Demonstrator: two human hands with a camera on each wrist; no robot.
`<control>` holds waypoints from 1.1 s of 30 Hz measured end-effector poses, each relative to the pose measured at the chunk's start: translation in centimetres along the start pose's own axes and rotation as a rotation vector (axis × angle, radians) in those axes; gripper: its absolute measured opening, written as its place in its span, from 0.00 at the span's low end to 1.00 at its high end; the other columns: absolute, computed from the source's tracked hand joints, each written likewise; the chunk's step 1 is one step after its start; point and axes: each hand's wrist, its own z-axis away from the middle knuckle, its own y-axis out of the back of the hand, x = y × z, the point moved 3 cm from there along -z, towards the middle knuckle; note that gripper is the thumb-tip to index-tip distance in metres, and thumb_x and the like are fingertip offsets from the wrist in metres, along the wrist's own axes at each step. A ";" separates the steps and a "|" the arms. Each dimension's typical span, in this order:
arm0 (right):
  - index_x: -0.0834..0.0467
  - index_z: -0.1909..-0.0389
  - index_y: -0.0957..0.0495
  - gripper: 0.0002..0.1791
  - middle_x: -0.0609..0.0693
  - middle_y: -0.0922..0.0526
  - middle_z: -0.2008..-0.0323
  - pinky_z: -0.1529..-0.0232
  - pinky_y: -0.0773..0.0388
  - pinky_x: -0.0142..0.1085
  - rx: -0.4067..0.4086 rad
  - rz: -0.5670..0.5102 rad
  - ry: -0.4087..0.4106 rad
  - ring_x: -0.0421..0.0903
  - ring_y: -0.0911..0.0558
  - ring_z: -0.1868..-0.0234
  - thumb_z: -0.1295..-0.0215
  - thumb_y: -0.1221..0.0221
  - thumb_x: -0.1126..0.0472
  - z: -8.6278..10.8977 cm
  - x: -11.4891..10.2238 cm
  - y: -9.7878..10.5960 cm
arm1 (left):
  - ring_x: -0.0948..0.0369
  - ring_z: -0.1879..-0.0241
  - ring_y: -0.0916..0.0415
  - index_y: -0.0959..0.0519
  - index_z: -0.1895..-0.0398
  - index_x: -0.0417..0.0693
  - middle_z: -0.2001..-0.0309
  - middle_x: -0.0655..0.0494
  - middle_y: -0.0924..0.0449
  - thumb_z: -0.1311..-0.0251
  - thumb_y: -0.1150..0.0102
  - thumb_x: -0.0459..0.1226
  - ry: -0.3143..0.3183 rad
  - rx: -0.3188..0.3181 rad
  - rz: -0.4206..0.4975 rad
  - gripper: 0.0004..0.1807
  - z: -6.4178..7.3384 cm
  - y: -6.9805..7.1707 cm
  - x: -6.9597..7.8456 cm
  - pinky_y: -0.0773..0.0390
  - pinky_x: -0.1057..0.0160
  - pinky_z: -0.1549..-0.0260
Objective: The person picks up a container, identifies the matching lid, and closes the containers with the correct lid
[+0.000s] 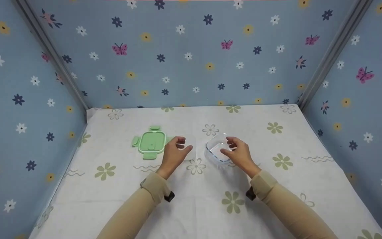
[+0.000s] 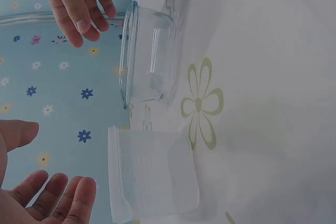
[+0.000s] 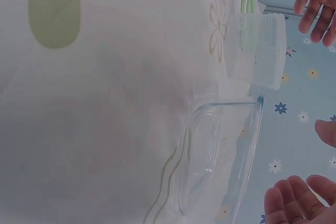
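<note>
- Relaxed and wide, the left hand has a plain gap between its thumb and fingers and holds nothing.
- Likewise, the right hand keeps its thumb well apart from its loosely bent fingers, with nothing between them.
- Under the left hand stands a frosted container, whitish and translucent, upright on the cloth with its rim upward; in the left wrist view the fingertips are near that rim but apart from it. From the head it is very faint against the cloth.
- Beneath the right hand is a clear glass container, also upright. From the head, thumb and fingers overlap its right side; the right wrist view shows space between hand and rim.
- Both containers are near each other without touching, the glass one to the right.
- To the left of the left hand lies a green lid, its side flaps spread outward; the hand partly hides the right flap.
- Everything rests on a white cloth printed with green flowers and wavy lines.
- Beyond rises a blue wall patterned with flowers and butterflies.
</note>
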 end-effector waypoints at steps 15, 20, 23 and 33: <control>0.69 0.27 0.22 0.31 0.72 0.16 0.33 0.24 0.19 0.59 0.001 -0.004 -0.034 0.70 0.17 0.32 0.28 0.27 0.67 -0.3 1.0 1.3 | 0.41 0.42 0.10 0.17 0.39 0.35 0.40 0.36 0.12 0.30 0.26 0.36 0.001 -0.063 0.035 0.21 0.4 -2.6 1.2 0.10 0.43 0.37; 0.71 0.28 0.22 0.31 0.73 0.16 0.34 0.26 0.19 0.60 0.014 -0.001 -0.025 0.71 0.17 0.33 0.29 0.27 0.68 -0.4 1.3 1.7 | 0.41 0.41 0.10 0.17 0.37 0.35 0.39 0.35 0.12 0.30 0.26 0.37 0.011 -0.085 0.035 0.23 0.6 -3.5 1.2 0.09 0.44 0.38; 0.72 0.29 0.21 0.30 0.74 0.15 0.36 0.27 0.18 0.62 0.031 -0.006 -0.007 0.72 0.16 0.35 0.30 0.27 0.69 -0.3 1.2 2.0 | 0.42 0.41 0.10 0.17 0.37 0.35 0.38 0.36 0.13 0.30 0.26 0.38 0.008 -0.098 0.029 0.23 0.7 -3.9 1.3 0.09 0.46 0.39; 0.71 0.28 0.23 0.31 0.73 0.17 0.33 0.24 0.20 0.60 0.034 -0.006 -0.051 0.71 0.18 0.31 0.29 0.29 0.68 -0.5 2.0 2.6 | 0.37 0.40 0.11 0.19 0.36 0.33 0.38 0.33 0.14 0.31 0.27 0.34 0.015 -0.116 0.068 0.24 0.9 -5.5 1.3 0.09 0.44 0.38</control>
